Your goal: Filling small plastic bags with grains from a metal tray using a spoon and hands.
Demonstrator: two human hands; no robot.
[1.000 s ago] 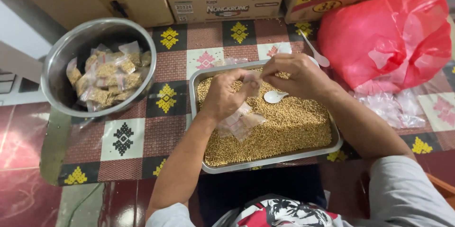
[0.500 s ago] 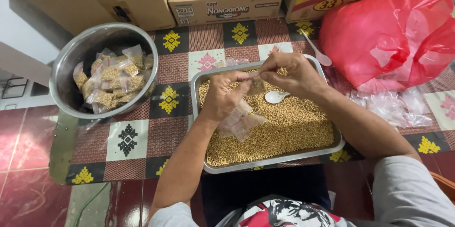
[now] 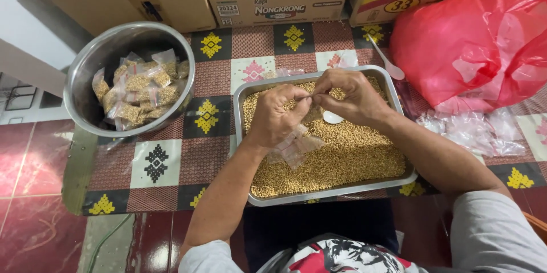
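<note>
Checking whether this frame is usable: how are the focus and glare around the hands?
Head view: left hand, right hand and the grain tray look sharp; only soft glare on the steel bowl rim and red bag; edges bend slightly.

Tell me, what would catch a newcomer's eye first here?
Probably the metal tray heaped with small tan grains, at the centre of the patterned mat. Above it, the left hand and right hand pinch a small clear plastic bag. To the left stands a steel bowl of filled packets; a big red bag sits far right.
</note>
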